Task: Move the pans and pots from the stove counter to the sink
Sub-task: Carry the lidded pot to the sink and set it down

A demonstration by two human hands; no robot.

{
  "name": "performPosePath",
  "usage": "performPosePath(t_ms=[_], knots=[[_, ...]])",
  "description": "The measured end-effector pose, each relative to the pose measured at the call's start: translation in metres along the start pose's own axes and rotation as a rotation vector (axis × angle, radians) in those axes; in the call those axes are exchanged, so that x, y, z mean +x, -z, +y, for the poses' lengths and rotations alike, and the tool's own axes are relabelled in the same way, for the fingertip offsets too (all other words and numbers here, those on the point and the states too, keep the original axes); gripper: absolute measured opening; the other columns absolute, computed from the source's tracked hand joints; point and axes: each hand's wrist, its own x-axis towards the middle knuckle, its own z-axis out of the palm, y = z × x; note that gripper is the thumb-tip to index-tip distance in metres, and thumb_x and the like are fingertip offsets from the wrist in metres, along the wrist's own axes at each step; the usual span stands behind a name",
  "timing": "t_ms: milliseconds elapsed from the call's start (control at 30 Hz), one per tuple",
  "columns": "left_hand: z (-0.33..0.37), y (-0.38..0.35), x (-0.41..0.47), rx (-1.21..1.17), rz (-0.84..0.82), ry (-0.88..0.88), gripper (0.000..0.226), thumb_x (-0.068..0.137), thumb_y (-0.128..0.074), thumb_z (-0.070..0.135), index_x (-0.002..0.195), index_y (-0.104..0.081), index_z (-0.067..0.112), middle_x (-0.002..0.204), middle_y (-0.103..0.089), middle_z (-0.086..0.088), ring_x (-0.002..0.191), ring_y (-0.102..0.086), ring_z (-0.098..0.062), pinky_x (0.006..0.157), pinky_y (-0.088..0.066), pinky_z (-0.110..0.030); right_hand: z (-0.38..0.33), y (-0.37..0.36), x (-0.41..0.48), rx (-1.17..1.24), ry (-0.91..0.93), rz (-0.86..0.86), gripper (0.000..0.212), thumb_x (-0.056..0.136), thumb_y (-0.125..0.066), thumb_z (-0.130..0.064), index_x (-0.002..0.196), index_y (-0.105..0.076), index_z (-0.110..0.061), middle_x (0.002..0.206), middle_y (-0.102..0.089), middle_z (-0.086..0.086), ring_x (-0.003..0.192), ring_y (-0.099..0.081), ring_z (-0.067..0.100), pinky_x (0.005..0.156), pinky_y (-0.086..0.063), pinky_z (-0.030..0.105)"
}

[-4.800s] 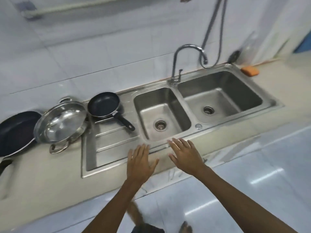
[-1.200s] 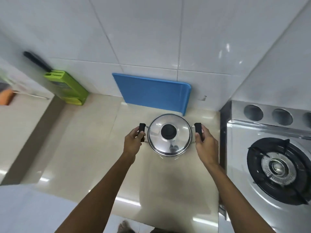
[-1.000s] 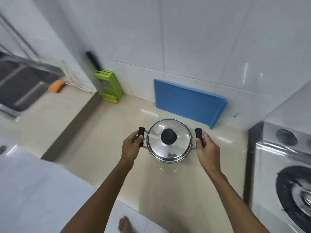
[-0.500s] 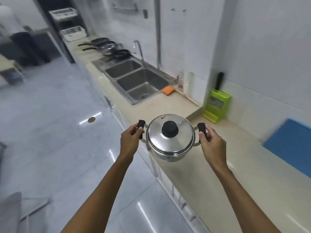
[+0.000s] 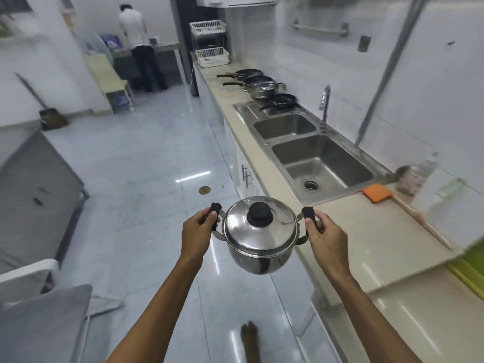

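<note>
Head view: steel pot (image 5: 260, 238) with its lid on hangs in the air at the centre of the picture, over the floor beside the counter edge (image 5: 348, 231). Left hand (image 5: 196, 231) is clenched on the black side handle at 9 o'clock of the pot, and right hand (image 5: 324, 235) is clenched on the other handle at 3 o'clock. The pot sits level between them. Double sink (image 5: 322, 163) lies at 1 o'clock from the pot, and both its basins look empty. Further along, at 12 o'clock, several pans (image 5: 262, 86) stand in a row on the counter and on the drainboard next to the sink. I judge that the task is well along: those pans already stand by the sink, this pot is not yet put down, and whether more remains at the stove I cannot tell
</note>
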Motion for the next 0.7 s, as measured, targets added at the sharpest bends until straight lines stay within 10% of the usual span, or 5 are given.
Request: performPosePath(t_ms=[700], knots=[[0.029, -0.007, 0.580, 0.030, -0.045, 0.028, 0.015, 0.096, -0.064, 0.019, 0.097, -0.076, 0.027, 0.087, -0.075, -0.005, 0.076, -0.065, -0.014, 0.075, -0.053, -0.031, -0.096, -0.332, 0.446, -0.033, 0.007, 0.004, 0.035, 0.098, -0.062, -0.022, 0.133, -0.065, -0.015, 0.071, -0.061, 0.004, 0.065, -0.055, 0.010, 0.060, -0.045, 0.011]])
